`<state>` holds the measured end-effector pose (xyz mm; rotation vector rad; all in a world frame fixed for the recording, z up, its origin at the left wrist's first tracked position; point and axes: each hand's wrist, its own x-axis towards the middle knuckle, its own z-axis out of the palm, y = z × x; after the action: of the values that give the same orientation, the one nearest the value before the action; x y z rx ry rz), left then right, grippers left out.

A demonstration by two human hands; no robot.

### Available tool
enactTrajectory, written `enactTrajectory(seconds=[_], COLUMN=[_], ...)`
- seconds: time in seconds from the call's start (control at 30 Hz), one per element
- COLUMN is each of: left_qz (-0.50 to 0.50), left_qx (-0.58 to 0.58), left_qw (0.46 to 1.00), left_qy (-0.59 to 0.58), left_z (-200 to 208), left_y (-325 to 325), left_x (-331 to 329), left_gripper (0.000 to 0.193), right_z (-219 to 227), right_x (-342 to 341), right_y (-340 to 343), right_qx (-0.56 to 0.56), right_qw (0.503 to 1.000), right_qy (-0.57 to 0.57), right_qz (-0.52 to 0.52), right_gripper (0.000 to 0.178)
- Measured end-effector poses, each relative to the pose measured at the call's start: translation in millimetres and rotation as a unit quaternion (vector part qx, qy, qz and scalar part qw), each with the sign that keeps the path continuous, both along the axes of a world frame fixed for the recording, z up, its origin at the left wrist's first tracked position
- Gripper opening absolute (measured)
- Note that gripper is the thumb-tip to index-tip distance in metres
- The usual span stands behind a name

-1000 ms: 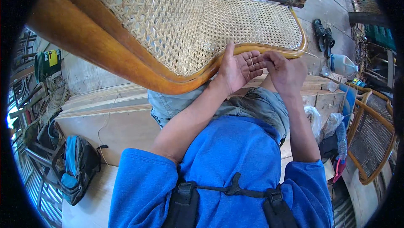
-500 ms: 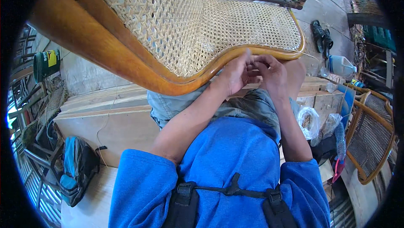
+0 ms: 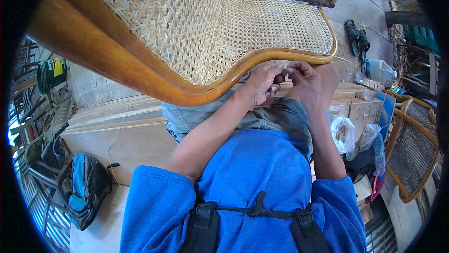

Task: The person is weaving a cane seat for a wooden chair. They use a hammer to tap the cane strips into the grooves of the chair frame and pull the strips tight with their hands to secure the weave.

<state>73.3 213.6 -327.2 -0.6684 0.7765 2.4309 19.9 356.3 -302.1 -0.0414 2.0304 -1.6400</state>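
A chair with a glossy brown curved frame (image 3: 196, 95) and pale woven cane webbing (image 3: 182, 33) lies tilted across my lap. Just below the frame's near edge, my left hand (image 3: 264, 86) has its thumb and forefinger pinched together. Close to its right, my right hand (image 3: 307, 84) is pinched in the same way, fingertips almost meeting the left ones. Whatever lies between the fingertips is too small to make out. Past the frame's right corner sticks out a thin pale strand (image 3: 345, 60).
A wooden bench (image 3: 126, 134) runs beneath me, with a blue and black backpack (image 3: 84, 190) at left. To the right are a clear plastic bag (image 3: 343, 135), a large plastic bottle (image 3: 378, 71), black sandals (image 3: 356, 39) and a cane-panelled frame (image 3: 412, 145).
Both hands have shifted slightly; the left fingers have curled into a pinch and the right fingers have closed beside them. The chair has moved a little up and left.
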Motion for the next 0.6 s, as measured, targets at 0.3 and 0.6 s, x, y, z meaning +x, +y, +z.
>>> enactTrajectory(seconds=[0.3,0.6], left_qz=[-0.006,0.038], left_qx=[-0.073,-0.108], left_qw=[0.996,0.993], left_qy=[-0.057,-0.001], left_z=[4,0], left_y=[1,3], left_x=[-1,-2], left_gripper=[0.025,0.023], right_z=[52,-6], right_x=[-36,-44], right_y=[-33,-6], right_qx=[0.33,-0.007], right_qw=[0.934,0.999], right_qy=[0.135,-0.042], right_qz=[-0.006,-0.001], right_gripper=[0.019,0.012])
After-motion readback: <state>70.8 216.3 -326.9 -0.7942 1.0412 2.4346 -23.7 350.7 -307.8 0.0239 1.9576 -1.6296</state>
